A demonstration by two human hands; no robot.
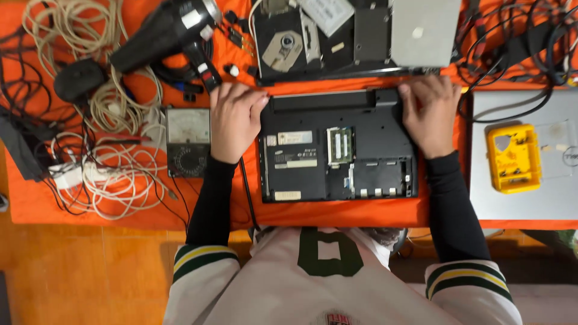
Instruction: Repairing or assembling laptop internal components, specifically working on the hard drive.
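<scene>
Head view looks straight down on an orange counter (337, 212) where a black laptop (313, 174) lies upside down, its bottom panels off so that a green memory card (340, 145) and an empty bay (383, 176) show. Both hands rest on the laptop's far corners. The left hand (235, 120) lies flat at the far left corner, grip released, fingers spread over the edge by the battery strip (331, 98). The right hand (428, 117) presses on the far right corner, fingers curled down over the edge; whether it clasps anything I cannot tell.

Just left of the left hand sits an analogue meter (188, 142), and beyond it a tangle of pale cables (114, 174). A black heat gun (165, 30) lies at the far left, with a second opened laptop (355, 36) beyond the first. To the right, a yellow tool case (513, 157) rests on a closed silver laptop (524, 198).
</scene>
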